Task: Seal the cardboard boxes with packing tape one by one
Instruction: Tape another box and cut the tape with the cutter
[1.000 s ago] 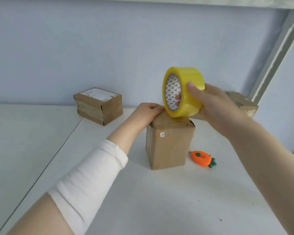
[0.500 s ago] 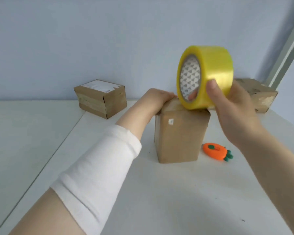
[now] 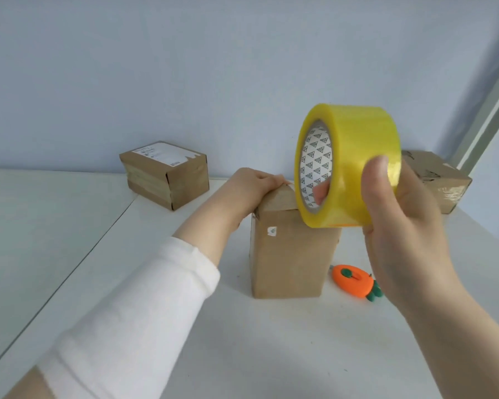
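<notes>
Head view, box: the box (image 3: 288,254) stands upright on the white bench (image 3: 242,355), near the middle and well in from the front edge, with its top flaps down.
Tape: the yellow tape (image 3: 355,165) is held on edge in the air, just above the box's right top corner; whether it touches the box, or whether its free end is stuck down, cannot be told.
Risk, box: it looks tall and narrow, so a sideways pull on the tape could tip or drag it if the left hand's press eases.
Risk, tape: a strip drawn off at an angle would probably lie crooked or crease across the seam, and the flaps could spring up beneath it.
Left hand: the left hand (image 3: 254,182) reaches from the white sleeve (image 3: 144,306) and lies palm down on the box top, fingers flat and grasping nothing.
Right hand: the right hand (image 3: 401,234) grasps the tape, thumb on its outer face and a finger through the core, wrist raised.
Others: an orange cutter (image 3: 355,283) lies just right of the box; a second box (image 3: 167,174) sits toward the back left, and a third box (image 3: 438,180) at the back right.
</notes>
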Available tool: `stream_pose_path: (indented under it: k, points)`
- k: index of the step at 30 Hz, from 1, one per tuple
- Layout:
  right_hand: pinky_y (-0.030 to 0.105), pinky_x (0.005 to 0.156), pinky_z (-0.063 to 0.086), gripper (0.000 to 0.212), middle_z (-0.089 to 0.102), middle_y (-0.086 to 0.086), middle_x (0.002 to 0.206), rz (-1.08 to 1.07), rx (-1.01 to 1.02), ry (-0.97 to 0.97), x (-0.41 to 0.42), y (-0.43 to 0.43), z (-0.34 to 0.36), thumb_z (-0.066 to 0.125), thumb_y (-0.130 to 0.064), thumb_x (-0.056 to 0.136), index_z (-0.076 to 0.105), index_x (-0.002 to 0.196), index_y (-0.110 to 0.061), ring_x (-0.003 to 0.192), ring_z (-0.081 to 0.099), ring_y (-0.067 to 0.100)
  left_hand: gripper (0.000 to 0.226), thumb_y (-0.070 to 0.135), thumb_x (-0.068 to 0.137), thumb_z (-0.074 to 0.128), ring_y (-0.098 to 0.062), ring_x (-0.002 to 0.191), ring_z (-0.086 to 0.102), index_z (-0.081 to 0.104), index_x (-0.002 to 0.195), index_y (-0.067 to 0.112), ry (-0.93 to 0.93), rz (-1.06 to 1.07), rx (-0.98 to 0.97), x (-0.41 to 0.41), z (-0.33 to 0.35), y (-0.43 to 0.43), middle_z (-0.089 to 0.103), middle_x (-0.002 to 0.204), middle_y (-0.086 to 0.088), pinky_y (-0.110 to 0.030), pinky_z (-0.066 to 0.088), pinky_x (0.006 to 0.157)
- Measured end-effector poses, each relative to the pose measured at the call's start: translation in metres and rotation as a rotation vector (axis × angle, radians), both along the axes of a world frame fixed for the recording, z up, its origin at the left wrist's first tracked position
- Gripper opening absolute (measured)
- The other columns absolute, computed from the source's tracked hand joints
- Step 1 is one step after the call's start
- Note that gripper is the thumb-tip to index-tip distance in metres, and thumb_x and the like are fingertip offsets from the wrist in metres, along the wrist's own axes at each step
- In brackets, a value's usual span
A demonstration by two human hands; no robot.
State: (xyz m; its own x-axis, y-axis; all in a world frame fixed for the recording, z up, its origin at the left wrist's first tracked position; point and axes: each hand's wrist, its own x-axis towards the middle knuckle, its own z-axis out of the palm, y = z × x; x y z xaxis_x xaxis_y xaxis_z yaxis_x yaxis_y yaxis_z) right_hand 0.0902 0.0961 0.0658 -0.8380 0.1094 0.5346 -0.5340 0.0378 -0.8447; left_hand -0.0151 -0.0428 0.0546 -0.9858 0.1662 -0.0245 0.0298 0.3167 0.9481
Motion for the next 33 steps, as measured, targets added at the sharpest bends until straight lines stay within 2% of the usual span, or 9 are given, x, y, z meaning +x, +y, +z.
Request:
stream_pose_path:
  k: [3,8,13,20,22,24,26,29,33]
  points:
    - [0.011,0.071,0.047,0.036,0.071,-0.011,0.080,0.029,0.100,-0.025,-0.001,0.006,-0.010,0.054,-0.037,0.083,0.061,0.098,-0.005,0.082,0.065,0.001,0.026,0.026,0.093,0.056,-0.020,0.078,0.060,0.070,0.102,0.006,-0.018,0.006,0.027,0.002,0.001,0.002,0.069,0.098,-0.015,-0.020,0.044,0.063]
    - [0.005,0.057,0.043,0.010,0.067,-0.023,0.066,-0.068,0.076,0.013,0.012,-0.002,-0.002,0.057,-0.035,0.081,0.060,0.081,-0.026,0.065,0.062,-0.009,0.021,0.026,0.093,0.056,-0.014,0.072,0.061,0.070,0.080,0.021,0.007,-0.038,0.025,0.009,0.003,0.001,0.069,0.082,-0.004,-0.017,0.044,0.057]
    - [0.018,0.056,0.050,0.050,0.070,-0.010,0.064,-0.131,-0.017,-0.013,0.053,-0.007,-0.011,0.058,-0.079,0.060,0.068,0.079,-0.033,0.061,0.065,0.004,0.020,0.024,0.093,0.054,-0.018,0.077,0.054,0.068,0.079,0.024,0.045,-0.049,0.000,0.004,0.003,0.002,0.064,0.082,-0.007,-0.021,0.039,0.059]
    - [0.004,0.050,0.045,0.029,0.066,-0.014,0.054,-0.295,-0.066,-0.049,0.084,-0.020,-0.045,0.063,-0.042,0.070,0.059,0.077,-0.014,0.051,0.061,-0.007,0.025,0.023,0.096,0.047,-0.011,0.070,0.057,0.071,0.092,0.020,0.060,-0.088,0.035,0.004,0.001,0.004,0.066,0.089,-0.005,-0.007,0.039,0.042]
    - [0.002,0.047,0.041,0.011,0.062,-0.021,0.052,-0.292,-0.078,-0.047,0.081,-0.020,-0.045,0.054,-0.025,0.075,0.055,0.078,-0.014,0.047,0.057,-0.010,0.029,0.027,0.099,0.041,-0.009,0.079,0.057,0.069,0.098,0.018,0.095,-0.071,0.106,0.008,-0.004,0.001,0.066,0.097,-0.001,-0.006,0.042,0.052]
    - [0.002,0.046,0.041,0.008,0.061,-0.023,0.052,-0.272,-0.070,-0.035,0.078,-0.022,-0.045,0.049,-0.020,0.076,0.053,0.079,-0.014,0.048,0.057,-0.011,0.030,0.037,0.100,0.037,-0.006,0.107,0.053,0.059,0.116,0.025,0.222,-0.110,0.219,0.016,-0.021,-0.010,0.057,0.123,0.003,-0.008,0.043,0.084]
    - [0.003,0.048,0.042,0.007,0.062,-0.022,0.054,-0.258,-0.075,-0.026,0.076,-0.018,-0.047,0.052,-0.021,0.077,0.053,0.080,-0.015,0.050,0.058,-0.010,0.032,0.050,0.091,0.045,-0.003,0.134,0.031,0.045,0.122,0.047,0.384,-0.228,0.202,0.028,-0.039,-0.023,0.035,0.141,0.015,-0.019,0.031,0.107]
    - [0.008,0.051,0.046,0.025,0.065,-0.016,0.054,-0.198,-0.094,-0.027,0.071,-0.011,-0.035,0.059,-0.046,0.072,0.059,0.077,-0.021,0.051,0.060,-0.005,0.060,0.043,0.073,0.069,0.007,0.140,0.008,0.037,0.122,0.053,0.532,-0.392,-0.018,0.042,-0.052,-0.031,0.015,0.142,0.026,-0.008,0.030,0.102]
    - [0.019,0.049,0.049,0.034,0.067,-0.009,0.057,-0.059,-0.078,-0.089,0.051,0.002,0.005,0.064,-0.065,0.065,0.071,0.069,-0.032,0.053,0.063,0.003,0.046,0.051,0.067,0.070,0.014,0.123,0.034,0.048,0.108,0.054,0.429,-0.182,0.074,0.046,-0.035,-0.028,0.034,0.134,0.016,-0.019,0.040,0.097]
